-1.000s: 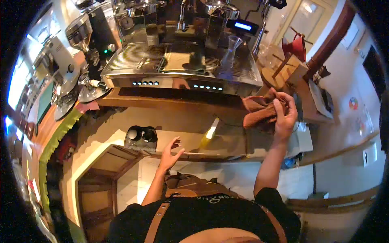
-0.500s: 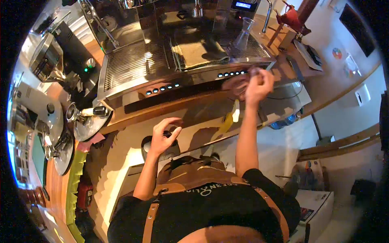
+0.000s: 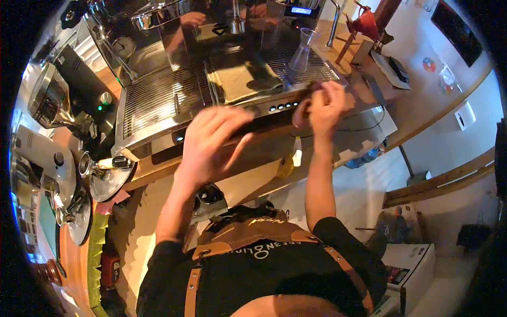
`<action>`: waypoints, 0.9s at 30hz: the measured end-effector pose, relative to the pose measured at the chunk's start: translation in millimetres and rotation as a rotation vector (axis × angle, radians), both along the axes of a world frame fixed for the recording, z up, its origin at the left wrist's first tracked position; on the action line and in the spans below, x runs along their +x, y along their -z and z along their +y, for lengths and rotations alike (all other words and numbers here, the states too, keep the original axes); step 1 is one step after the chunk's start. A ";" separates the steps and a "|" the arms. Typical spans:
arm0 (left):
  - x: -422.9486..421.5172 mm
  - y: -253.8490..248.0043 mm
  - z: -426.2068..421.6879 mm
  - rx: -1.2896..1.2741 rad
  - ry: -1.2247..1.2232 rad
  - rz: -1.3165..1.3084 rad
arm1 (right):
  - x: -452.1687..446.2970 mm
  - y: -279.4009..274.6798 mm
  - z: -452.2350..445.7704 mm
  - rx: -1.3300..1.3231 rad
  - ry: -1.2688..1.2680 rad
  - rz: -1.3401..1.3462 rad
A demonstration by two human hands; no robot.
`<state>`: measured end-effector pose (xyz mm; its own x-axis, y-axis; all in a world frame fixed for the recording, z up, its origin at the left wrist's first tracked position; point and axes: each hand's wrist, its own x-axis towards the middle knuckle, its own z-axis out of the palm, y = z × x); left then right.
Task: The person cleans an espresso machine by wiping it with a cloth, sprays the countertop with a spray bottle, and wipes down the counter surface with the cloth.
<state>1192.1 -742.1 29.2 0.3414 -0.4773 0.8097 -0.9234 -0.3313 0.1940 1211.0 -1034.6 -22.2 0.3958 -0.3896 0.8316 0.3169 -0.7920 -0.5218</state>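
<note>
My right hand point(image 3: 327, 105) is closed on a crumpled brown cloth point(image 3: 302, 113), at the right front edge of the espresso machine point(image 3: 153, 138). My left hand point(image 3: 214, 137) is raised before the machine's front panel, fingers apart and slightly blurred, holding nothing. Behind it, a folded yellowish cloth point(image 3: 243, 82) lies on the drip tray point(image 3: 163, 90). To the right of that cloth a clear glass carafe point(image 3: 302, 53) stands on the tray.
Grinders point(image 3: 45, 153) line the left counter, with a portafilter point(image 3: 108, 162) nearby. A red dripper point(image 3: 364, 24) on a wooden stand is at the back right. A yellow-and-white bottle point(image 3: 297, 153) is below my right hand. A white box point(image 3: 417, 259) sits lower right.
My left hand has risen toward the machine's front panel. My right hand, still with the brown cloth, has moved left and up to the machine's edge. The view has shifted.
</note>
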 end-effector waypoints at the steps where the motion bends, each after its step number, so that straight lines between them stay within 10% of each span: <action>1: 8.8 -14.6 -13.8 0.041 -0.037 -0.041 | -5.3 0.0 21.7 0.005 -0.058 0.128; 16: 51.7 -43.2 -32.4 0.445 -0.198 0.318 | -9.1 -36.1 -24.4 0.048 -0.010 0.205; 21: 28.6 -37.2 -26.5 0.178 -0.207 0.294 | -19.2 -33.9 63.9 -0.309 -0.368 0.121; 25: 7.1 -9.2 14.8 -0.017 -0.183 0.159 | -14.3 -25.9 -24.9 -0.239 -0.061 0.261; 27: -7.2 11.6 37.1 -0.118 -0.272 0.176 | -16.8 -36.0 -60.5 0.238 -0.201 0.307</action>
<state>1184.9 -705.0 17.6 0.5830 -0.2556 0.7713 -0.7529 -0.5267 0.3946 1194.1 -1095.1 13.8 0.6981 -0.4460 0.5601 0.2540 -0.5772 -0.7761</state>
